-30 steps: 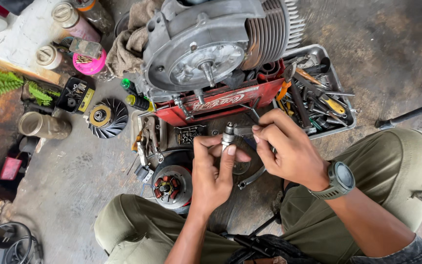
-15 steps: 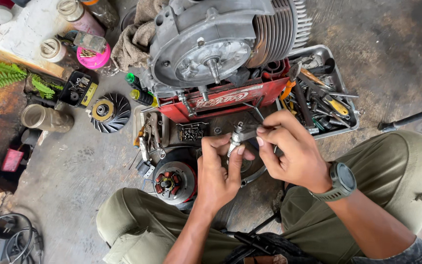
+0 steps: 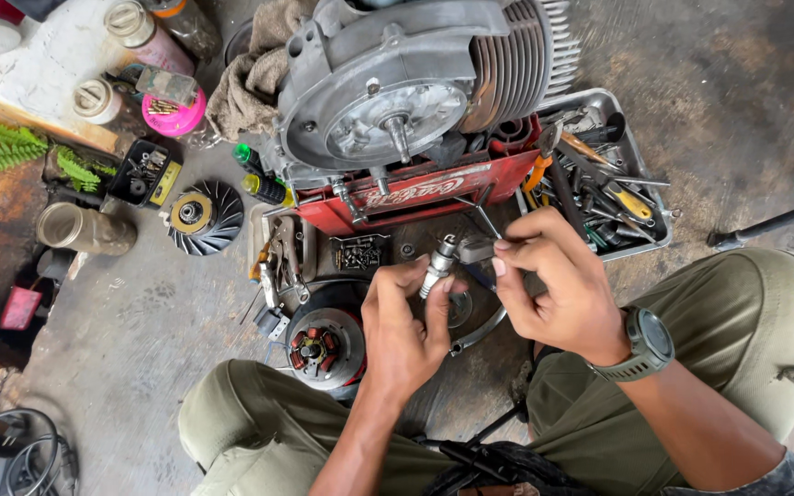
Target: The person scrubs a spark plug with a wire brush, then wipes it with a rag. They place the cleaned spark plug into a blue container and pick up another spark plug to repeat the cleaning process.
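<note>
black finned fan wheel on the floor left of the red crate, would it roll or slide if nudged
The black finned fan wheel lies flat on the rough concrete floor, so it would probably scrape rather than roll. It looks like rigid metal with a solid brass-coloured hub, likely heavy for its size. The thin fins may bend if it is knocked.

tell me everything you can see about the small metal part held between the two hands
The small metal part looks like a spark plug: a short silvery-grey stem, dull and a bit grimy, with a narrower tip pointing up and right. It is tilted, held in the air above the oily floor, in front of the red crate. The left hand pinches its lower end; the right hand holds a small grey piece against its top. Finer detail is too small to tell.
</note>
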